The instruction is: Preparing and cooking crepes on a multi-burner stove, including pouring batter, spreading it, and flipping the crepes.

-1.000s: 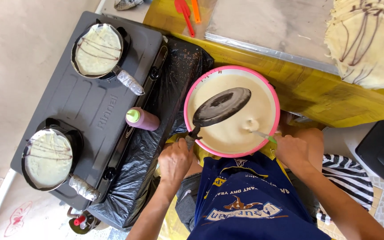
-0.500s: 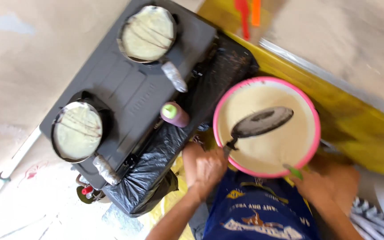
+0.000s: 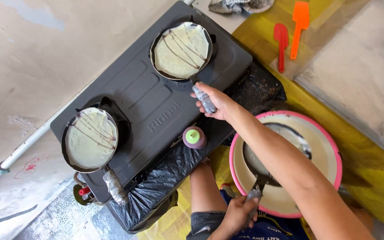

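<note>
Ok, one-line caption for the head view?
Right hand grips far pan's handle on stove; left hand holds third pan over batter bowl.

The right hand (image 3: 214, 101) has left the near rim of the pink-rimmed basin (image 3: 330, 146) and reached out toward ten o'clock — it now closes around the wrapped handle (image 3: 204, 98) of the far pan (image 3: 182, 50) on the stove, its forearm lying across the basin. A second ago it sat at the basin's five o'clock edge. The left hand (image 3: 241, 213) has drawn back toward six o'clock, gripping the dark pan's handle (image 3: 255, 194) lower down, so that pan (image 3: 267, 155) is now largely hidden under the right forearm.
</note>
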